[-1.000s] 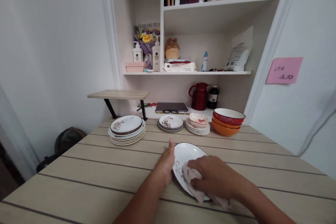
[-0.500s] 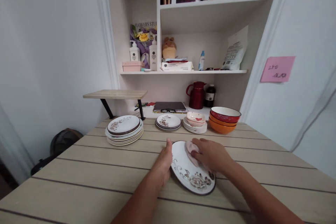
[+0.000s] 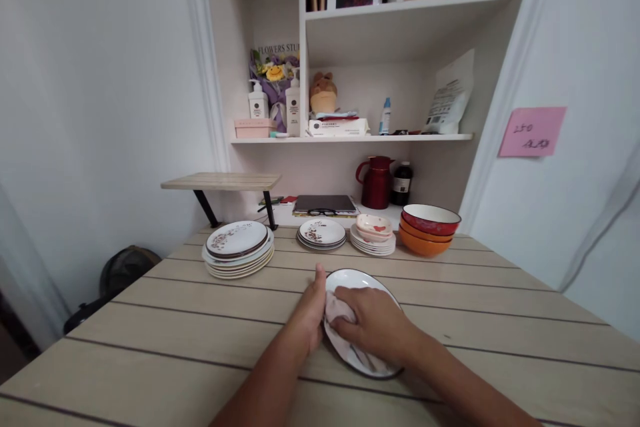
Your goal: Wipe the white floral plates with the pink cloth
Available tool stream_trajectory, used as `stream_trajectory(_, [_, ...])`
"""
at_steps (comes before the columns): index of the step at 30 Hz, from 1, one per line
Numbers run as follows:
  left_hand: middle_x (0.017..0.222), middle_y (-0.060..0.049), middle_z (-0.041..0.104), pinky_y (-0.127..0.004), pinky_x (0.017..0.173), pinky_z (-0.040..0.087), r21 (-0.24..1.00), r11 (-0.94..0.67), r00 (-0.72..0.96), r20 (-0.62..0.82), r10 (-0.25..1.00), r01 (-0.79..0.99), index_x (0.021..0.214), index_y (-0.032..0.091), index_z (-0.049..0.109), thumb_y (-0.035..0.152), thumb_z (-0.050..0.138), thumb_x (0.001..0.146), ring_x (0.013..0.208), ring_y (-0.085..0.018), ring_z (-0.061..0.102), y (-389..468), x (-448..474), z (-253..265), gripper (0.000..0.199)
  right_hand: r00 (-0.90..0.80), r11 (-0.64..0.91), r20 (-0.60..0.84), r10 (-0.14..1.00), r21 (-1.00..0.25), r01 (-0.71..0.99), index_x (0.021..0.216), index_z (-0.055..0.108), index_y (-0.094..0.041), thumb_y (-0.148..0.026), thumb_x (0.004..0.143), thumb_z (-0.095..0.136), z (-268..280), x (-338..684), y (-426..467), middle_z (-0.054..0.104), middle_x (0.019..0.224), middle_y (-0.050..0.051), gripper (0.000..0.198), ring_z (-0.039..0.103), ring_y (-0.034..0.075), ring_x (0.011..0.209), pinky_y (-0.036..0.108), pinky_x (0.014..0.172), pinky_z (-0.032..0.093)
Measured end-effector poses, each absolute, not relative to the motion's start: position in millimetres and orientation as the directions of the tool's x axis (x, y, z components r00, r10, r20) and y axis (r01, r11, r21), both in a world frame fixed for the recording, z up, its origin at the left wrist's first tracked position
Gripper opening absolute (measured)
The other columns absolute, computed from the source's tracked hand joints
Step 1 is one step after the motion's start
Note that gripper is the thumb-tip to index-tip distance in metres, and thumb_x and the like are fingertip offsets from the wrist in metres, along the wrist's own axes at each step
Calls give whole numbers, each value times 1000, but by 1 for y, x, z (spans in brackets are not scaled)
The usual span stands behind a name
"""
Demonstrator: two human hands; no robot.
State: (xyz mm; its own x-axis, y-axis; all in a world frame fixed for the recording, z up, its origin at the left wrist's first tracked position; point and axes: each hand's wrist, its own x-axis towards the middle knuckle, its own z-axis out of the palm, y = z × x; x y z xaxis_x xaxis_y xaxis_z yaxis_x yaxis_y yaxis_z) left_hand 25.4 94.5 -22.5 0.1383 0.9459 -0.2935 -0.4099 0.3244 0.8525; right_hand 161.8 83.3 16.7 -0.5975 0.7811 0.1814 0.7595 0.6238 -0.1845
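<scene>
A white plate with a dark rim (image 3: 357, 278) is tilted low over the slatted table, its floral pattern mostly covered. My left hand (image 3: 309, 312) grips its left edge, thumb up, with the other fingers largely hidden beside and under the rim. Bunched in my right hand (image 3: 376, 321) is a pale pink cloth (image 3: 339, 309), pressed against the left part of the plate's face. My right fingers are curled over the cloth, and a fold of it trails toward the plate's lower edge.
Behind the hands stand a tall plate stack (image 3: 238, 250), a smaller plate stack (image 3: 321, 233), small dishes on saucers (image 3: 373, 237) and stacked orange and red bowls (image 3: 427, 240). A raised wooden stand (image 3: 223, 181) is at back left. A red jug (image 3: 377, 183) stands beneath the shelves.
My right hand and the cloth have moved left and down across the plate, from its upper right to its left side. My left hand keeps its hold on the edge.
</scene>
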Motion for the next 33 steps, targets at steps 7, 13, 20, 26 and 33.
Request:
stream_trajectory(7, [102, -15, 72, -34, 78, 51, 840, 312, 185, -255, 949, -443, 116, 14, 61, 68, 36, 85, 88, -24, 69, 99, 27, -29, 67, -379, 406, 201, 903, -109, 908, 101, 57, -24, -46, 86, 43, 20, 179, 112, 69, 97, 8, 30, 63, 24, 83, 29, 60, 29])
stream_trajectory(13, [100, -15, 72, -35, 80, 51, 857, 308, 152, -268, 951, -414, 116, 13, 61, 70, 36, 83, 89, -25, 69, 100, 27, -32, 70, -492, 490, -10, 871, -68, 869, 78, 67, -26, -34, 75, 55, 29, 211, 98, 72, 81, 6, 16, 63, 26, 76, 30, 58, 27])
stream_trajectory(20, [96, -14, 73, -34, 77, 52, 851, 286, 122, -259, 958, -440, 112, 13, 62, 69, 37, 83, 86, -24, 69, 99, 27, -29, 68, -642, 633, 30, 766, -203, 747, 82, 66, -26, -37, 75, 57, 24, 188, 76, 71, 82, 3, 16, 61, 21, 75, 29, 58, 26])
stream_trajectory(26, [95, -14, 73, -34, 75, 52, 860, 298, 114, -276, 955, -414, 110, 12, 63, 70, 38, 83, 84, -24, 69, 97, 28, -26, 69, -448, 487, 239, 861, -142, 862, 93, 57, -23, -42, 86, 46, 14, 157, 93, 70, 91, 5, 23, 64, 22, 81, 29, 58, 26])
stream_trajectory(33, [99, -15, 72, -33, 78, 51, 862, 286, 142, -249, 958, -419, 113, 13, 63, 67, 37, 85, 87, -24, 69, 94, 29, -24, 67, -335, 347, 190, 923, -32, 937, 107, 55, -25, -33, 83, 49, 17, 194, 116, 66, 104, 8, 26, 65, 26, 84, 28, 56, 29])
